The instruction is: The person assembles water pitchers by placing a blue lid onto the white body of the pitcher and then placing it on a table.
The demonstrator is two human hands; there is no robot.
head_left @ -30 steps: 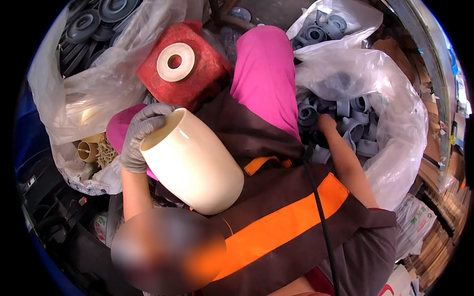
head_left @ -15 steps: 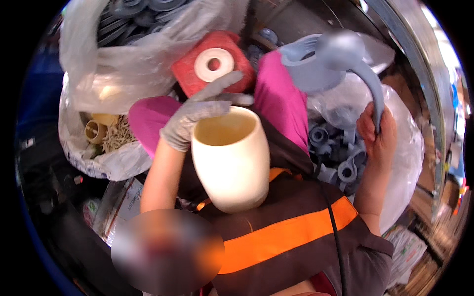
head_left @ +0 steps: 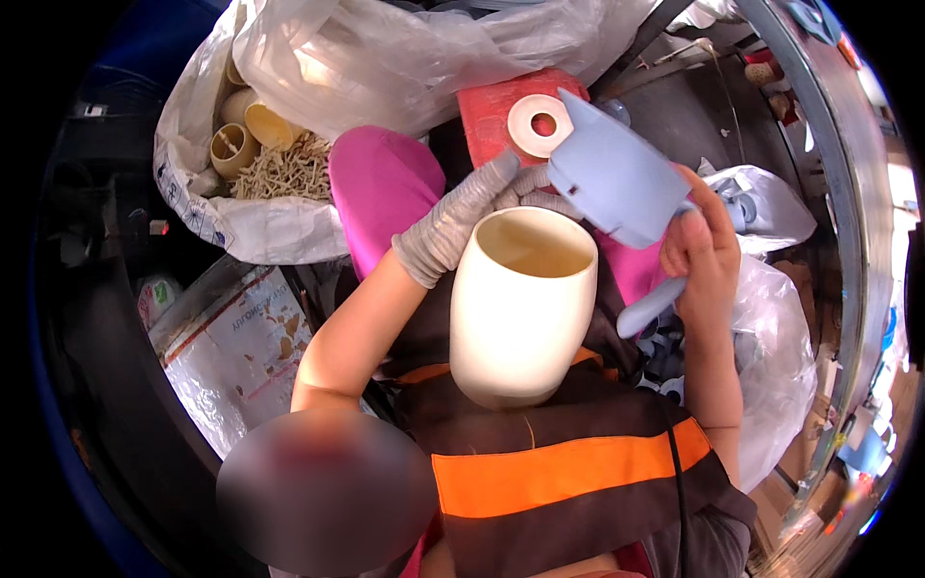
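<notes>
A cream, barrel-shaped jug body [head_left: 520, 328] sits upright in my lap, its wide mouth open toward me. My left hand [head_left: 462, 212], in a grey-white glove, is behind its far left rim with the fingers stretched out to the right. Those fingertips reach the lower left edge of a blue-grey plastic jug top [head_left: 617, 173] with a curved handle; whether they touch it I cannot tell. My bare right hand [head_left: 703, 241] is closed on that top near its handle, holding it tilted above and beyond the jug's rim.
A red block [head_left: 487, 101] bearing a cream ring [head_left: 540, 125] stands beyond my knees. On the left, a sack [head_left: 279, 231] holds cream cups and pale small pieces. A clear plastic bag [head_left: 771, 385] with blue-grey parts lies on the right. A metal frame bar [head_left: 853, 241] runs along the right.
My right hand has brought the jug top left and turned it, now gripping it near its body instead of the handle's end. The view has shifted, so everything lies elsewhere in it.
</notes>
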